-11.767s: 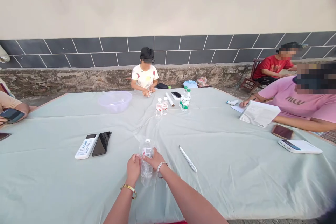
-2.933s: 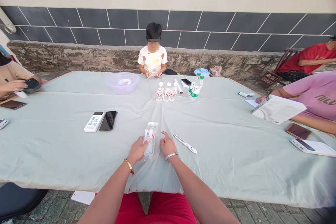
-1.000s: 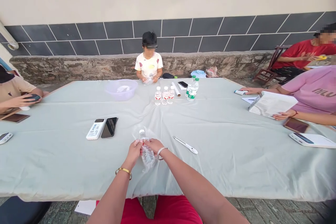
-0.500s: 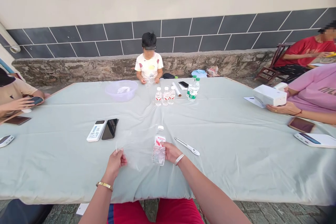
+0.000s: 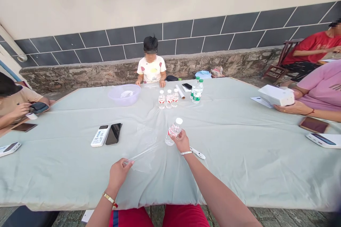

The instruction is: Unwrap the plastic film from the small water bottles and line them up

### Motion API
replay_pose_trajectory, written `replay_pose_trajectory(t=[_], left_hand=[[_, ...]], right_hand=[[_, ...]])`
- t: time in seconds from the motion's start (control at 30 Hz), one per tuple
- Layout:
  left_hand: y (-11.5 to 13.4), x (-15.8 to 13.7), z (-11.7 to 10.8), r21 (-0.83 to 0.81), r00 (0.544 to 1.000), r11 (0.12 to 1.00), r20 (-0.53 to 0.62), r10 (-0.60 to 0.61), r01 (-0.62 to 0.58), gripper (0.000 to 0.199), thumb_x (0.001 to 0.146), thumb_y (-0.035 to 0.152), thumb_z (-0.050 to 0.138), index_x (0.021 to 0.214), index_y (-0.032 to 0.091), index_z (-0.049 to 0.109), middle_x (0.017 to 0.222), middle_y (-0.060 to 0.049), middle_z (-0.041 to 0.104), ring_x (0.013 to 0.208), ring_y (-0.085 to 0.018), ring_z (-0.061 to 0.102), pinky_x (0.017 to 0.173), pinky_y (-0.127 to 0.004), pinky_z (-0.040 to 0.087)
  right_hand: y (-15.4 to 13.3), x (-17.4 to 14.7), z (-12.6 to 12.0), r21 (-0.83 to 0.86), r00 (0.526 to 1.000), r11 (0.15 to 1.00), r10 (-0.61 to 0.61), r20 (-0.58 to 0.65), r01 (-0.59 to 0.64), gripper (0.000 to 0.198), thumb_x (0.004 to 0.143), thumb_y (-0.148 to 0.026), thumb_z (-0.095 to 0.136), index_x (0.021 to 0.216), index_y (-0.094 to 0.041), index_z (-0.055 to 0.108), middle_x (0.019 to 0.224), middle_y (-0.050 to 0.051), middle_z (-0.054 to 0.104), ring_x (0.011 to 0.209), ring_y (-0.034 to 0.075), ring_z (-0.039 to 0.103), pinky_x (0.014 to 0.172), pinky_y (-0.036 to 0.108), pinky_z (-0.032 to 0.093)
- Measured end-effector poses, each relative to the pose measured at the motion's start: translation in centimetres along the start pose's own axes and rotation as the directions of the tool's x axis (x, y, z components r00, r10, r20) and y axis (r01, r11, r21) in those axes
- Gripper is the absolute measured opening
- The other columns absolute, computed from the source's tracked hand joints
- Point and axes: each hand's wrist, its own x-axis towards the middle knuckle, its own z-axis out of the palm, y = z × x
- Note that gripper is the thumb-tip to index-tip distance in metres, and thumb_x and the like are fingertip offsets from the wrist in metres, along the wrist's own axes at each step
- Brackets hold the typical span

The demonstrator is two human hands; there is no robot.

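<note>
In my right hand (image 5: 181,142) is a small clear water bottle (image 5: 174,132) with a white cap and a red-and-white label; it tilts to the right. My left hand (image 5: 119,170) pinches the edge of a thin clear plastic sheet (image 5: 144,159), which spreads over the cloth between my hands. A white pen (image 5: 197,153) lies just right of my right wrist, partly hidden by it. Beyond the bottle, three similar small bottles (image 5: 168,99) stand in a group.
A white power bank (image 5: 99,136) and a black phone (image 5: 114,134) lie left of centre. Farther back are a purple basin (image 5: 124,95), a white roll (image 5: 180,92) and two green-capped bottles (image 5: 197,91). People sit around the cloth-covered table (image 5: 239,170), one holding a white box (image 5: 276,95).
My right hand has lifted the bottle and moved it right and away from me, tilting it. My left hand has shifted slightly nearer me, pulling the sheet's edge into a fold.
</note>
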Motion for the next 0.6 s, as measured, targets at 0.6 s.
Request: replay_pose_trajectory(t=[0.6], left_hand=[[1.0, -1.5, -2.9, 0.414, 0.99, 0.909, 0.138, -0.003, -0.054, 0.018, 0.081, 0.011, 0.034, 0.087, 0.023, 0.047, 0.079, -0.004, 0.063, 0.076, -0.02, 0.061, 0.061, -0.026, 0.034]], right_hand=[[0.6, 1.6, 0.2, -0.025, 0.993, 0.997, -0.076, 0.085, 0.078, 0.062, 0.067, -0.043, 0.064, 0.12, -0.019, 0.045, 0.117, 0.009, 0.062, 0.106, 0.023, 0.057, 0.091, 0.039, 0.045]])
